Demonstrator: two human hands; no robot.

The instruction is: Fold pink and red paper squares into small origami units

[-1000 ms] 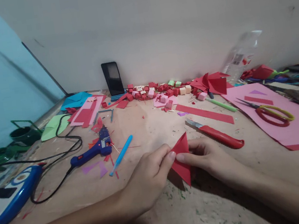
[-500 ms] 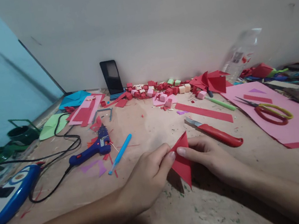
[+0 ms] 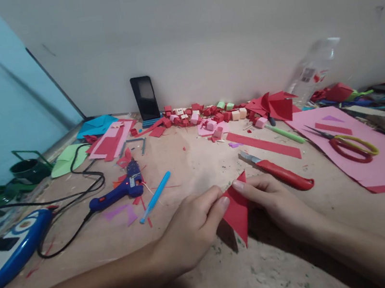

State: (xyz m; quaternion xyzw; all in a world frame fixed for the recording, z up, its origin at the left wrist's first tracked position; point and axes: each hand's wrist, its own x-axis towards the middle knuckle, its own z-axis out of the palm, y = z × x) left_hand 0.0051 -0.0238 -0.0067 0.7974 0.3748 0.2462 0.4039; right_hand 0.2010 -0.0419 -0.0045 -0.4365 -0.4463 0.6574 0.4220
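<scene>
A folded red paper piece [image 3: 237, 212] with pointed ends stands on the wooden table [image 3: 195, 163] between my two hands. My left hand [image 3: 191, 227] pinches its left edge with thumb and fingers closed. My right hand [image 3: 273, 202] grips its right side, the fingertip up near the top point. A red utility knife [image 3: 281, 176] lies just beyond my right hand.
A blue glue gun [image 3: 119, 192] with a black cord and a blue stick [image 3: 155, 197] lie to the left. Red-and-yellow scissors [image 3: 351, 145] rest on a pink sheet [image 3: 373, 154] at right. Small paper cubes [image 3: 206, 115], a phone [image 3: 145, 98] and a plastic bottle [image 3: 312, 71] line the wall.
My right fingertip has slid up along the red paper toward its top point. The left hand keeps its pinch, and the paper has tilted slightly.
</scene>
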